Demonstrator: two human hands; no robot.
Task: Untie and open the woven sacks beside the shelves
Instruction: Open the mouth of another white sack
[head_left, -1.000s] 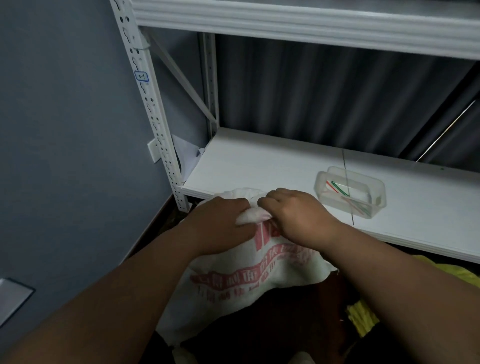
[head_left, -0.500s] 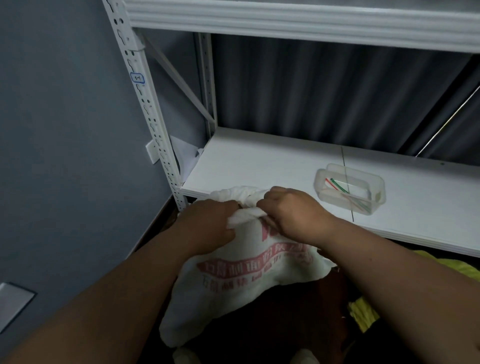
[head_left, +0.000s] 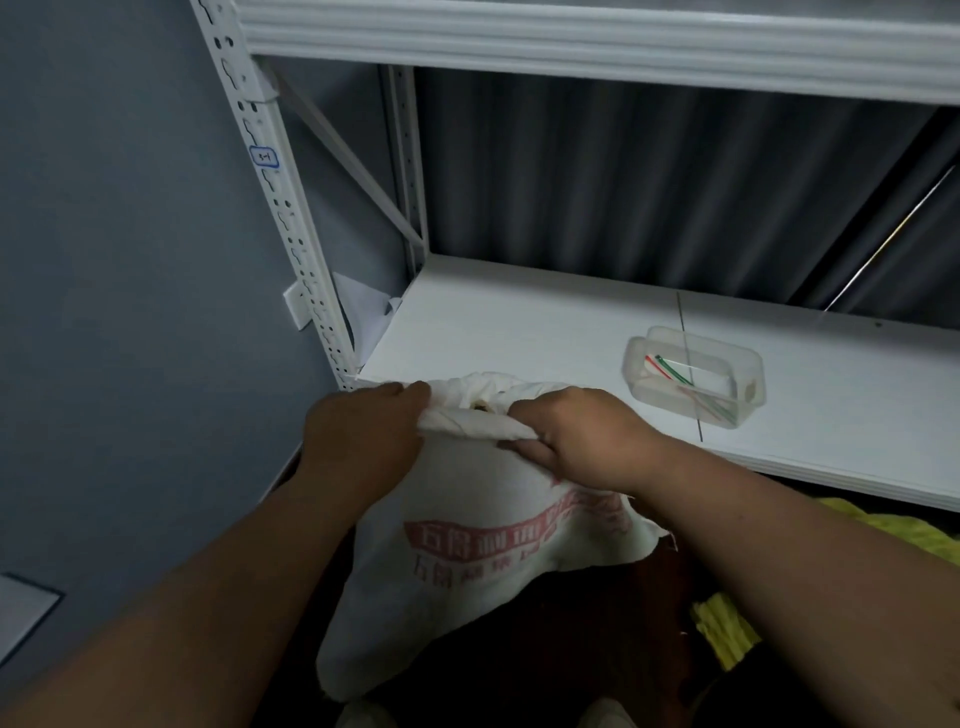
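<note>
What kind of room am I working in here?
Likely a storeroom or stock corner: white slotted metal shelving, a printed woven sack on the floor held at its mouth by both hands, and a clear plastic tub on the shelf board.

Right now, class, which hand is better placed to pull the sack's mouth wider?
Probably the right hand: it pinches the near rim of the white woven sack beside the small gap, while the left hand holds the bunched rim.

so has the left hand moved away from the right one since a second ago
Yes. The left hand has drawn leftward toward the shelf post, spreading the sack mouth.
</note>
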